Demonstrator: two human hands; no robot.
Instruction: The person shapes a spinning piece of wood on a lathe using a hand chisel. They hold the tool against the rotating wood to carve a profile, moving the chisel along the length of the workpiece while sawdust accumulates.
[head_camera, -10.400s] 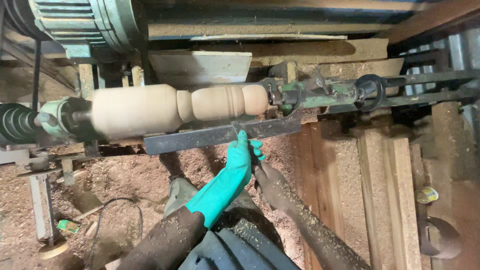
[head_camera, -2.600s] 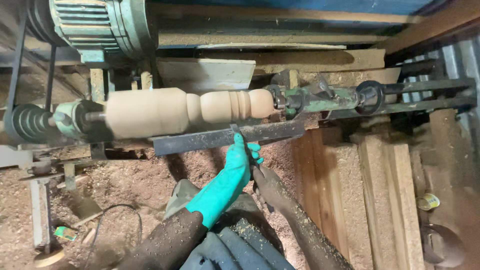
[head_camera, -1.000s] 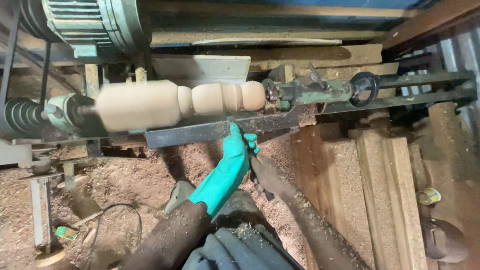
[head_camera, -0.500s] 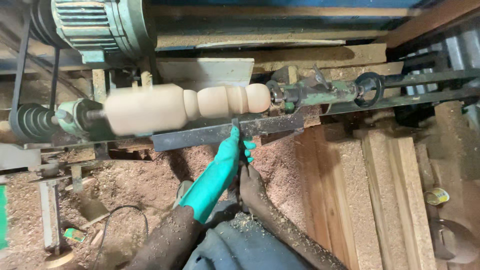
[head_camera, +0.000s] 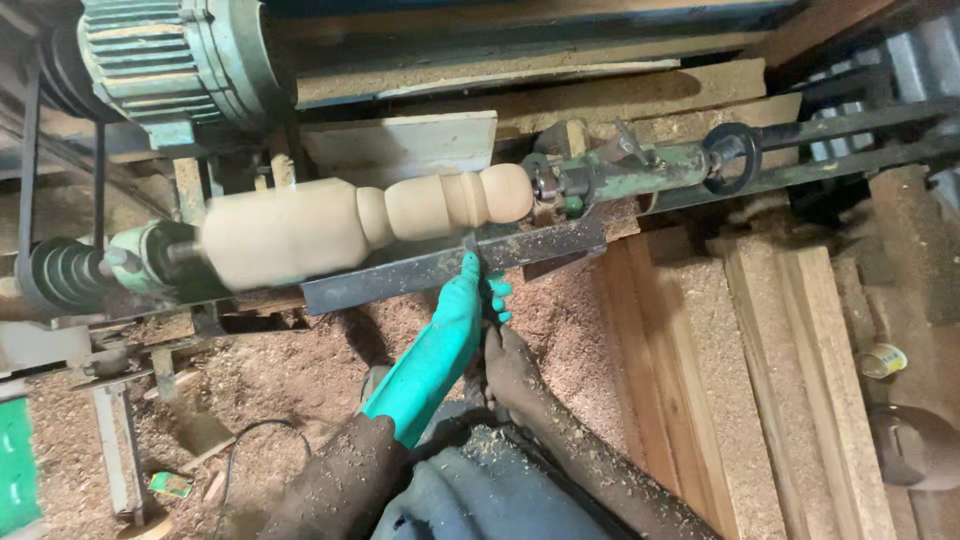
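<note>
The right hand (head_camera: 512, 362) has slid up beside the gloved left hand (head_camera: 470, 300), both fingers closed around the chisel (head_camera: 472, 247).

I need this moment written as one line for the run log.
left hand: green glove, steadying turning tool on tool rest | right hand: bare, gripping tool lower down | workpiece: turned wood on lathe | sawdust below

Sawdust-covered floor (head_camera: 290, 370); stacked wooden planks (head_camera: 760, 380) right; green motor (head_camera: 170, 60) top left; dim workshop light.
</note>
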